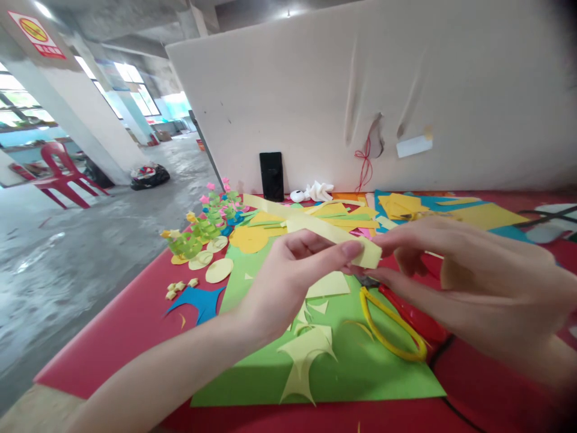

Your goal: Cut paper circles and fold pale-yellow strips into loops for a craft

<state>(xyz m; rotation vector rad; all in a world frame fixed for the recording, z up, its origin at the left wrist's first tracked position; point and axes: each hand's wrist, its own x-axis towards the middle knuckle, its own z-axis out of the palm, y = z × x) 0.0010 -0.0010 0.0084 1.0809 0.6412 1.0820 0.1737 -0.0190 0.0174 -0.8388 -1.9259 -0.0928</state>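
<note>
One pale-yellow paper strip | gripped in left hand, end against right hand, whose pinch is unclear | one black phone, beyond both hands

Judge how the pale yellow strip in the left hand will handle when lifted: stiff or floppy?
Probably light: the pale yellow strip looks like thin paper. Its stretch beyond the left hand will likely flop, being long and narrow. The end near the right hand looks folded, so it may be stiffer.

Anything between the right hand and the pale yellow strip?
Nothing visible: the right hand has fingertips at the end of the pale yellow strip, pinched by the left hand. The yellow handle lies below.
</note>
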